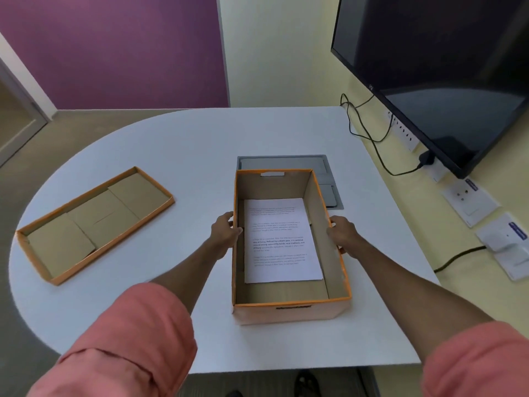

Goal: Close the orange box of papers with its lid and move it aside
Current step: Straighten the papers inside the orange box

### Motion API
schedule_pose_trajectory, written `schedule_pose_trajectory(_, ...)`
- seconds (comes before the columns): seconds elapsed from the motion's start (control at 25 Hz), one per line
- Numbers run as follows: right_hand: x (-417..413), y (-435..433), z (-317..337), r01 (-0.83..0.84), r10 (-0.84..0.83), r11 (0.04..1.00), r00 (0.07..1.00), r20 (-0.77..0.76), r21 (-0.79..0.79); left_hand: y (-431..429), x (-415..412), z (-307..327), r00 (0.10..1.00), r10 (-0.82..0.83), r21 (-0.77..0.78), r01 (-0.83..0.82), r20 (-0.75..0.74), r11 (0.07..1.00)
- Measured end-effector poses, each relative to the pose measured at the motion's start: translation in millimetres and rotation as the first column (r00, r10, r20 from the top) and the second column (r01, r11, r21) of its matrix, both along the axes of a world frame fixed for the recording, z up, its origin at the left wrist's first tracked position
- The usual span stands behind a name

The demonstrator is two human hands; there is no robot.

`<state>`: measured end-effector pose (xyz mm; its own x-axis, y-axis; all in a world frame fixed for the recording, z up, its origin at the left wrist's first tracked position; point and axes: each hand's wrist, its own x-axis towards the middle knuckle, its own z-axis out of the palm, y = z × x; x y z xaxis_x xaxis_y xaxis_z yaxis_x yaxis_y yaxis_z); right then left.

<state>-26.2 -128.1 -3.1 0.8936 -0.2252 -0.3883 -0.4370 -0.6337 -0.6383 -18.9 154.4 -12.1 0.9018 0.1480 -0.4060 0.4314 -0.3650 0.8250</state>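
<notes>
The orange box [289, 310] stands open in the middle of the white table, its long side running away from me. White printed papers [282, 242] lie flat on its bottom. My left hand [224, 232] presses on the box's left wall from outside, fingers at the rim. My right hand [342, 234] holds the right wall the same way. The lid [94, 224] lies upside down on the table to the left, orange rim up, brown cardboard inside, apart from the box.
A grey floor-box panel [329, 179] is set in the table [177, 144] just behind the box. A dark monitor [446, 73] hangs on the right wall with cables [369, 133] and wall sockets [469, 202] below it. The table's rounded edge curves at left.
</notes>
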Motion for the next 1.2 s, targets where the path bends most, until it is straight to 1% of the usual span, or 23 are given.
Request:
schedule_pose_trajectory(0.32, -36.4, 37.6, -7.6, 0.020, -0.018, 0.999, 0.999, 0.047, -0.042, 37.5, -20.6, -16.0, 0.997, -0.072, -0.011, 0.072, -0.028, 0.997)
schedule_pose_trajectory(0.64, -38.1, 40.4, -14.0, 0.039, -0.035, 0.998, 0.997, 0.074, -0.052, 37.1, -23.6, -19.9, 0.993, -0.109, -0.013, 0.108, -0.040, 0.994)
schedule_pose_trajectory(0.72, -38.7, 40.9, -14.0, 0.037, -0.032, 0.997, 0.997, 0.072, -0.074, 36.1, -24.1, -18.5, 0.994, -0.105, -0.011, 0.104, -0.044, 0.994)
schedule_pose_trajectory(0.76, -38.9, 42.9, -12.6, 0.030, -0.022, 0.993, 0.997, 0.071, -0.113, 35.0, -25.0, -16.5, 0.994, -0.102, 0.003, 0.102, -0.041, 0.995)
schedule_pose_trajectory(0.8, -38.8, 46.0, -10.6, 0.015, -0.002, 0.984, 0.997, 0.073, -0.178, 34.1, -26.2, -14.2, 0.994, -0.107, 0.045, 0.108, -0.026, 0.993)
schedule_pose_trajectory(0.88, -37.8, 54.6, -6.7, -0.037, 0.080, 0.936, 0.991, 0.110, -0.351, 32.6, -28.8, -8.1, 0.985, -0.170, 0.202, 0.159, 0.037, 0.966)
schedule_pose_trajectory(1.0, -35.0, 71.9, -1.7, -0.160, 0.328, 0.786, 0.927, 0.184, -0.597, 38.1, -31.6, 6.8, 0.945, -0.306, 0.460, 0.222, 0.116, 0.860)
schedule_pose_trajectory(1.04, -33.4, 77.9, -0.5, -0.191, 0.387, 0.744, 0.904, 0.179, -0.640, 42.4, -32.0, 12.2, 0.930, -0.345, 0.542, 0.228, 0.124, 0.809)
schedule_pose_trajectory(1.12, -31.1, 89.2, 1.9, -0.244, 0.456, 0.692, 0.877, 0.149, -0.679, 53.4, -34.8, 21.4, 0.909, -0.402, 0.682, 0.224, 0.112, 0.696)
schedule_pose_trajectory(1.2, -28.3, 101.0, 5.1, -0.273, 0.509, 0.666, 0.846, 0.156, -0.694, 67.0, -38.8, 28.5, 0.905, -0.418, 0.747, 0.221, 0.083, 0.627)
